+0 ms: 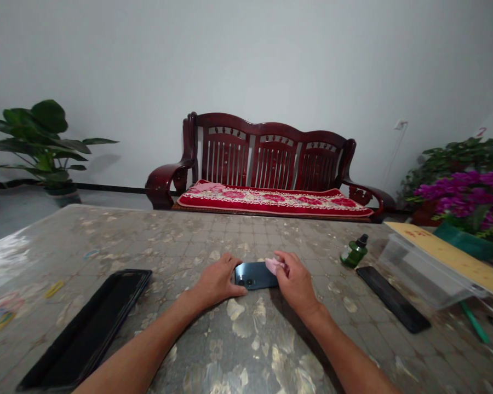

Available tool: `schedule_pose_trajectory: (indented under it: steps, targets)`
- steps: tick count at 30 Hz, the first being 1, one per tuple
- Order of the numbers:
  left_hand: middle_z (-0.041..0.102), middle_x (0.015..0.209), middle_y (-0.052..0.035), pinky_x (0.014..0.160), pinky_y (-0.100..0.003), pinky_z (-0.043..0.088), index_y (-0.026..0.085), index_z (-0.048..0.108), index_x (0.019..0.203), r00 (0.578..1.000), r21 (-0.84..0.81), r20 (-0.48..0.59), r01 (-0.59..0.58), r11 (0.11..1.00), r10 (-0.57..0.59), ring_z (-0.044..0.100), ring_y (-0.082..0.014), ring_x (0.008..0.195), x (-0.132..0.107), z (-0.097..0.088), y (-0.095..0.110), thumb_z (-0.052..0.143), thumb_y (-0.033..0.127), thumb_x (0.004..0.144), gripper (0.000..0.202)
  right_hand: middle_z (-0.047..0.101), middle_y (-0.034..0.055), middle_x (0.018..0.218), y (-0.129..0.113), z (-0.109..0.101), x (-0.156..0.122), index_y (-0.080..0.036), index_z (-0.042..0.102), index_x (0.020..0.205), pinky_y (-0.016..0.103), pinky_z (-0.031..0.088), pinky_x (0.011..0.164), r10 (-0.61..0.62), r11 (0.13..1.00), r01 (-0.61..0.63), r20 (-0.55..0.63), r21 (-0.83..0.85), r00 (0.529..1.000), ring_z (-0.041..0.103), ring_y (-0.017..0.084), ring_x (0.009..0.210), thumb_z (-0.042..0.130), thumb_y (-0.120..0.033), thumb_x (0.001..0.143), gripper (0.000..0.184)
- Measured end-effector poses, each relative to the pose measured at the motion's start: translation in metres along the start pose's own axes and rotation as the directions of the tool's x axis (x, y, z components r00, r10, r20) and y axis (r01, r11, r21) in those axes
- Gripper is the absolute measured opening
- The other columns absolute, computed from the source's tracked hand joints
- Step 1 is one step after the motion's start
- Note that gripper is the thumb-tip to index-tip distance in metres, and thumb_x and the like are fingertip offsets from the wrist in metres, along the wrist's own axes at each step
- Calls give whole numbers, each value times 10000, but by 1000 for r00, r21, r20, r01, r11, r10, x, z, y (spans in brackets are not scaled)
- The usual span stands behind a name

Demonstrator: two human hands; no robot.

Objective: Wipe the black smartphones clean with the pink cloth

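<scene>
A dark blue smartphone (256, 275) lies back side up on the patterned tablecloth (238, 339), its camera lenses toward the left end. My left hand (219, 279) grips that left end between thumb and fingers. Pinched in my right hand (298, 282) is a small pink cloth (274, 266), which rests against the right end of the phone's back. Part of the cloth is hidden by my fingers.
A black tablet (86, 328) lies at left, near coloured rubber bands (53, 289). On the right are a green bottle (354, 251), a black phone (392, 298) and a clear plastic box (423, 271) under a yellow board (447, 254). Behind the table stands a wooden bench (271, 148).
</scene>
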State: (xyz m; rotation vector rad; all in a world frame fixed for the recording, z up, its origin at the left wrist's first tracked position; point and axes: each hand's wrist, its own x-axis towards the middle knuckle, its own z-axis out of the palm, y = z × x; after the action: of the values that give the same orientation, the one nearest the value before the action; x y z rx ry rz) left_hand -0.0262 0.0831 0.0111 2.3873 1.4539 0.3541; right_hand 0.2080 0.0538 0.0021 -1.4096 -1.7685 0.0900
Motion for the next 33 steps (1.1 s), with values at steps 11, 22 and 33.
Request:
schedule_pose_trajectory:
  steps: [11,22,33]
  targets:
    - [602,1150,-80,874,-330,491,213,617,1180,1000,-7,-9,-12,1000,12,632,-270,1024,1,3,-1,747,449,736,519,649,37,953,10,1,-1,-215,636,1040,270,461,746,92,988,-85,49,-129,995,629,184,856,509,-71,782,321]
    - [601,1163,-76,885,-332,487,226,613,1191,1000,-2,6,7,1000,-7,622,-270,1047,1,2,-1,760,453,728,536,657,38,869,3,-10,0,-232,734,851,251,464,778,-76,970,136,278,-204,958,630,167,847,524,-97,896,253]
    - [599,1149,-88,864,-334,487,197,618,1200,1000,-4,-4,-19,1000,19,632,-278,1024,2,4,-4,754,464,734,554,629,61,956,12,-28,7,-193,708,1063,257,477,808,-169,985,171,446,37,879,622,179,900,481,-38,866,338]
